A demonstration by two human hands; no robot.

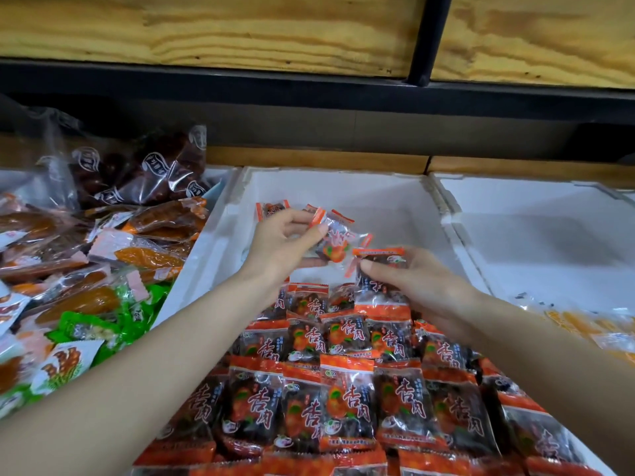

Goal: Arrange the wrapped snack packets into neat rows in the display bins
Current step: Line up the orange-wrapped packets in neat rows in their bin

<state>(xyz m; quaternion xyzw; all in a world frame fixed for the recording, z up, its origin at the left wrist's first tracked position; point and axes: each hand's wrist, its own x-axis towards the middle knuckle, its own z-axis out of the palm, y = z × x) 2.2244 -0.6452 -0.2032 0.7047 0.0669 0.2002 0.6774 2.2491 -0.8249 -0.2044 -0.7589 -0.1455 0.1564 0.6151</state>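
The left hand (285,242) is hovering over the middle of the white foam bin (343,187), its fingers curling around a small bunch of orange-edged packets (335,240) that is fanning out above and to the right of the fingertips. Just beside it on the right, the right hand (412,283) is pinching a single packet (379,264) by its upper part between thumb and fingers. That packet's lower end is hanging down toward the far edge of the arranged rows (343,389).

These rows of matching packets, dark with orange ends and red lettering, are filling the near half of the bin and overlapping one another. The far half of the bin is showing bare white foam.

In the left bin, mixed packets (103,255) of orange-brown snacks are lying loosely, with dark brown packets (147,173) at the far end and green packets (103,324) nearer. The right bin (532,235) is holding yellow packets (584,324) at its near right corner. A wooden shelf board (240,29) in a black frame is running across above the bins.
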